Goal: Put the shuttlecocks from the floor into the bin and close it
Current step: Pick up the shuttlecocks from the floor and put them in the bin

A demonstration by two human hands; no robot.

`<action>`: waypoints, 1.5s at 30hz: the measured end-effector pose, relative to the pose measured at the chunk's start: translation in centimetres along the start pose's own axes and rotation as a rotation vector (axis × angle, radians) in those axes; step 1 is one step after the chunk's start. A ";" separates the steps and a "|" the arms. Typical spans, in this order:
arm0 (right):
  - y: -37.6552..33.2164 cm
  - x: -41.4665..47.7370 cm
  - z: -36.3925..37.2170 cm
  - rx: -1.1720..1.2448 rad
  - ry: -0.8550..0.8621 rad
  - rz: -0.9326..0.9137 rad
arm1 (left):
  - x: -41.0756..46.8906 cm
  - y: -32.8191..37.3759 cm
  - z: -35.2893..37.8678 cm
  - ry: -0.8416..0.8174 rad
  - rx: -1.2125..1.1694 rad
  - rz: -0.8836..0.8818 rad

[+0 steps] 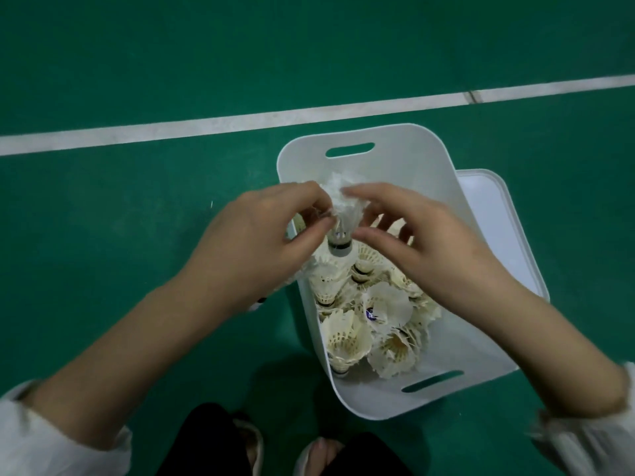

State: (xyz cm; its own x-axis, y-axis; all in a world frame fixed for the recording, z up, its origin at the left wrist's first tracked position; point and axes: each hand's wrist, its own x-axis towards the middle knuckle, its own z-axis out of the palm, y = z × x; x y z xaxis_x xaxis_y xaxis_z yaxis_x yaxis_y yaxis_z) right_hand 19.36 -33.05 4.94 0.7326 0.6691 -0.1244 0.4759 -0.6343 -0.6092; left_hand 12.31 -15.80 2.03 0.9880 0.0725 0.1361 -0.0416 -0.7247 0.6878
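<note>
Near edge of view: pushed-up white sleeves, left sleeve (51, 438) and right sleeve (591, 438), with black trouser legs (199, 441) between them. Person is crouched over the green court floor (137, 235).

White plastic bin with rounded corners (405, 166) stands open on the floor, just ahead of the knees. One slot handle in its near wall, another in its far wall. Inside: a loose heap of cream feather shuttlecocks (371, 321), lying at all angles from the near wall up towards the middle. Some skirts face up, some corks show dark bands. Count not readable.

Above the far-left part of the bin, both hands meet on one white feather shuttlecock (343, 214). It is held cork down, the dark-banded cork just over the heap and the frayed skirt up.
- Left hand (261, 235): fingers curled in, thumb and fingertips pinching the skirt from the left.
- Right hand (422, 242): thumb and forefinger on the skirt from the right, other fingers loosely bent over the bin.

A small white piece with a dark band (261, 300) shows under the left wrist, outside the bin's left wall. Cannot tell what it is.

White plastic lid (494, 214) lies flat on the floor against the bin's right side, partly tucked beneath it.

Beyond the bin: a white painted court line (206, 127) crosses the floor from left to right.
</note>
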 end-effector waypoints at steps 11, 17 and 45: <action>5.7 2.0 -2.0 -0.144 0.354 0.374 | -0.3 -0.3 -1.2 0.092 -0.285 -0.112; 8.3 2.7 1.3 -0.257 0.149 0.444 | -0.5 -1.1 -0.6 0.051 -0.090 -0.062; 3.9 -7.5 6.8 -0.201 -0.106 -0.044 | -2.2 -0.6 -0.2 -0.160 -0.038 -0.036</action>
State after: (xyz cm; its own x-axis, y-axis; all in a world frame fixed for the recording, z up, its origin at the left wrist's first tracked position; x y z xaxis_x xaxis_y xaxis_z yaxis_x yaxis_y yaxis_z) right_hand 12.44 -37.93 -1.86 0.6588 0.7283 -0.1888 0.6016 -0.6606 -0.4491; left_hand 10.13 -15.36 1.47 0.9999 -0.0146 -0.0025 -0.0084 -0.6968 0.7172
